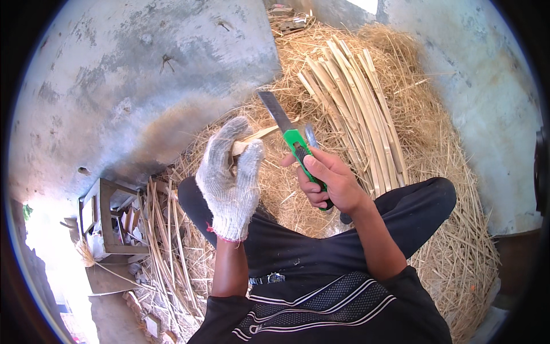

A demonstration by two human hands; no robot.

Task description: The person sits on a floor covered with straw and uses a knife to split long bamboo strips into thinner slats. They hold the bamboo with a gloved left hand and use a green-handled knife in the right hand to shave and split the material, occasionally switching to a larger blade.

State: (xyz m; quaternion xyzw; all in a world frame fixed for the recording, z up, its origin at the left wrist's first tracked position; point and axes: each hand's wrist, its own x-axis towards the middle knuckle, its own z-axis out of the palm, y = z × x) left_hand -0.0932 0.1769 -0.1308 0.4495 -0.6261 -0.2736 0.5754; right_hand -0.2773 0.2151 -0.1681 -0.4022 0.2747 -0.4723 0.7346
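Observation:
My left hand (pixel 226 180), in a white knitted glove, pinches a short pale strip of wood or bamboo (pixel 263 133) between thumb and fingers. The strip's thin end sticks out to the right, behind the knife blade. In my bare right hand (pixel 337 182) is a green and black utility knife (pixel 294 140), its long blade (pixel 274 109) slid out and pointing up and to the left. Whether the blade touches the strip I cannot tell. Both hands are in front of my crossed legs, above a layer of shavings.
Long split strips (pixel 366 109) lie in a bundle on the shavings (pixel 452 246), ahead and to the right. More thin strips (pixel 166 241) lie by my left knee, beside a wooden frame (pixel 117 250) with scraps inside. Worn plaster walls (pixel 154 69) stand on both sides.

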